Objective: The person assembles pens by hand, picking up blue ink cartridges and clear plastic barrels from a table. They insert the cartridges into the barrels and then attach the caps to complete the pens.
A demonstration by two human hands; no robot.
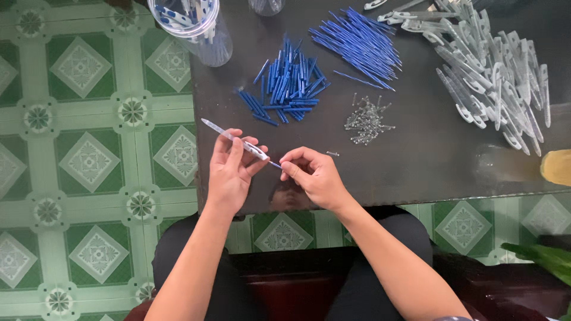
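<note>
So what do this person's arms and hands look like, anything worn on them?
Both forearms are bare, with no sleeves showing. The left hand and right hand wear no gloves, and no rings, watch or bracelet are visible. Fingernails look short and unpainted. Dark trousers cover the legs below.

We list: clear plastic pen barrel (234, 138); glossy dark table top (416, 154); matt blue plastic refills (358, 39) and caps (287, 83); small bright metal springs (367, 120); translucent plastic barrels (493, 65); clear plastic jar (193, 27); shiny patterned floor tiles (89, 160).

Bright daylight, soft shadows, glare on the dark table (428, 160), sharp focus
</note>
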